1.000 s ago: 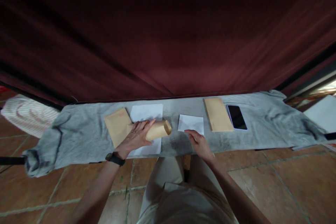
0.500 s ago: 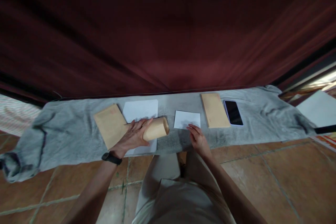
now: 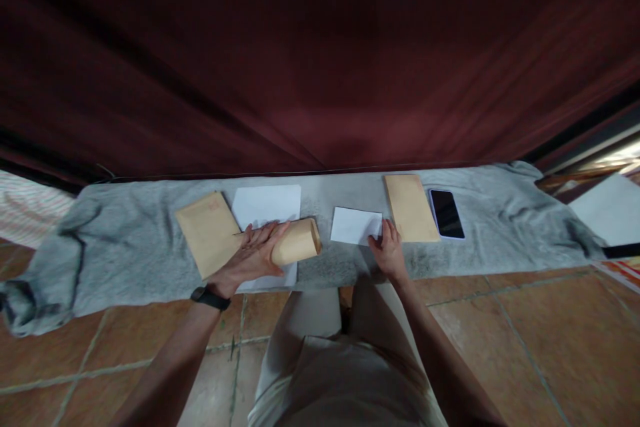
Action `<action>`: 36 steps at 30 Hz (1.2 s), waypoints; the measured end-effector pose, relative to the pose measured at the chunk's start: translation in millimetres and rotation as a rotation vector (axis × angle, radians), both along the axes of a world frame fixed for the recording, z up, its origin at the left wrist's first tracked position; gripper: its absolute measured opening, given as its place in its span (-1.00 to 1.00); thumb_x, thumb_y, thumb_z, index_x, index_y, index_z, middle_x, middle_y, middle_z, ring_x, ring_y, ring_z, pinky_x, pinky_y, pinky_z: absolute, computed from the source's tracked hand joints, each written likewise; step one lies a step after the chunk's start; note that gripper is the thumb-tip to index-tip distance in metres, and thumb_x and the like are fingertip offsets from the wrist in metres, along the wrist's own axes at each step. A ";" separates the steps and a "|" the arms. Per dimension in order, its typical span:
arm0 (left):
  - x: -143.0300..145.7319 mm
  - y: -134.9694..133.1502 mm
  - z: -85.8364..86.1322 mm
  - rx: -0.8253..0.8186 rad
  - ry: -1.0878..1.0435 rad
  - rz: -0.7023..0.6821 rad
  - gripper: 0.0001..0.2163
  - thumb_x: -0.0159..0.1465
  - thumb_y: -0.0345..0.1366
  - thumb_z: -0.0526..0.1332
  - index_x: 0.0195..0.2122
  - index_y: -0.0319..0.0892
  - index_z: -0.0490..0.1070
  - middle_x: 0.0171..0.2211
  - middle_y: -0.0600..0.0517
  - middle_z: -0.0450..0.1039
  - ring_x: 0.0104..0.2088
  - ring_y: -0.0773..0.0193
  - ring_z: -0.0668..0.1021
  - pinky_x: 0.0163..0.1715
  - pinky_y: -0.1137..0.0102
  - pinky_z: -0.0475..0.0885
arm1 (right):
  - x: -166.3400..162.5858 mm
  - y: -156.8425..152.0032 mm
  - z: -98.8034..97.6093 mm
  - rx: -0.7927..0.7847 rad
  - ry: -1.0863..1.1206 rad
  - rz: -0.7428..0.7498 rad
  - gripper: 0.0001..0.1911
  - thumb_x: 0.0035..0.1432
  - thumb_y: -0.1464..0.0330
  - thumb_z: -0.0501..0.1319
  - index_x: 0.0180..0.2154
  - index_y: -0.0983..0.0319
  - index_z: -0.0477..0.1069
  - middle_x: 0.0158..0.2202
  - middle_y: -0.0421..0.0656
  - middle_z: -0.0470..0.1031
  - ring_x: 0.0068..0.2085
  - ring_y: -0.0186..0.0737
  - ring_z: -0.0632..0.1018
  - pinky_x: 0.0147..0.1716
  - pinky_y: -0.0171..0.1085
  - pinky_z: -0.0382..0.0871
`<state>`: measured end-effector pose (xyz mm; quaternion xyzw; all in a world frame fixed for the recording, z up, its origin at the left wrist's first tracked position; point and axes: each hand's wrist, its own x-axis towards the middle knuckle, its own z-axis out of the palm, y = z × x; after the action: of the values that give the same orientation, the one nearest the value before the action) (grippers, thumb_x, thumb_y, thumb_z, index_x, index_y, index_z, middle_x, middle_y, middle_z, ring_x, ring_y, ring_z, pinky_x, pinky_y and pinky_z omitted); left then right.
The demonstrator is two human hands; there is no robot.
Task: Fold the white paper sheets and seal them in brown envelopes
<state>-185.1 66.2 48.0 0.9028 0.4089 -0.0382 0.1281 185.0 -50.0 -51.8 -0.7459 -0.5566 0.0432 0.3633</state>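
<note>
My left hand point(image 3: 255, 255), wearing a black wristband, presses over a brown envelope point(image 3: 299, 240) and grips it, with its fingers on top and its thumb at the near side. The envelope's right end bulges into a rounded mouth. Under it lies a white sheet point(image 3: 270, 201), partly covered. At the right edge of a small white paper point(image 3: 353, 225), my right hand point(image 3: 388, 252) is closed on the corner, thumb on top and fingers round the edge. The paper lies nearly flat on the grey cloth.
Another brown envelope point(image 3: 203, 227) lies slanted on the left, partly behind my left hand. Right of the small paper are a brown envelope point(image 3: 413, 208) and a phone point(image 3: 447, 213). A grey cloth point(image 3: 135, 233) covers the narrow surface, backed by a dark red curtain point(image 3: 320, 93).
My right hand has moved slightly right, from the small paper's lower edge to its right edge, and has taken hold there. My left hand keeps its grip on the envelope.
</note>
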 end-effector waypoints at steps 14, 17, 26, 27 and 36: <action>144.2 -91.5 -5.1 -0.293 -0.704 0.225 -0.19 0.32 -0.10 0.24 0.50 -0.06 -0.17 0.51 -0.15 -0.17 0.48 0.02 0.01 0.40 0.07 0.08 | -9.3 2.7 -2.9 -0.002 -0.132 -0.011 -0.25 0.35 0.12 0.11 0.37 0.43 -0.01 0.17 0.31 0.38 0.19 0.22 0.41 0.13 0.21 0.32; 195.1 -101.0 -23.5 -0.277 -0.698 0.428 -0.22 0.30 -0.23 0.24 0.48 -0.20 -0.09 0.51 -0.24 -0.23 0.49 -0.02 -0.06 0.40 0.08 0.10 | -1.6 1.6 -3.9 -0.003 -0.107 -0.008 -0.29 0.35 0.14 0.09 0.35 0.43 0.04 0.03 0.23 0.49 0.05 0.17 0.50 0.08 0.18 0.37; 231.1 -61.8 -29.9 -0.101 -0.439 0.653 -0.32 0.26 -0.37 0.15 0.42 -0.34 0.06 0.38 -0.34 0.17 0.37 -0.14 0.27 0.32 0.02 0.22 | 6.3 2.7 -0.3 0.012 0.120 -0.094 -0.46 0.22 0.25 0.12 0.20 0.27 0.30 -0.17 0.02 0.52 -0.12 0.03 0.53 -0.08 0.03 0.47; 230.5 -59.8 -30.2 -0.092 -0.435 0.654 -0.33 0.26 -0.38 0.13 0.41 -0.32 0.08 0.36 -0.32 0.22 0.34 -0.14 0.32 0.30 0.01 0.24 | 5.4 3.7 3.0 -0.005 0.140 -0.104 -0.49 0.21 0.26 0.13 0.17 0.27 0.33 -0.18 0.02 0.52 -0.13 0.03 0.53 -0.09 0.01 0.47; 228.9 -51.0 -47.4 -0.071 -0.675 0.782 -0.32 0.15 -0.45 0.13 0.36 -0.24 0.17 0.13 -0.27 0.43 0.22 -0.20 0.40 0.22 -0.18 0.25 | 2.4 6.0 32.2 -0.029 0.195 -0.137 -0.81 0.12 0.29 0.15 -0.25 0.21 0.46 -0.35 -0.07 0.44 -0.25 -0.05 0.46 -0.20 -0.13 0.41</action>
<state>43.8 15.2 0.5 0.6398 0.6500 0.2919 0.2879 187.4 -44.0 -19.6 -0.7797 -0.4654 0.0987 0.4070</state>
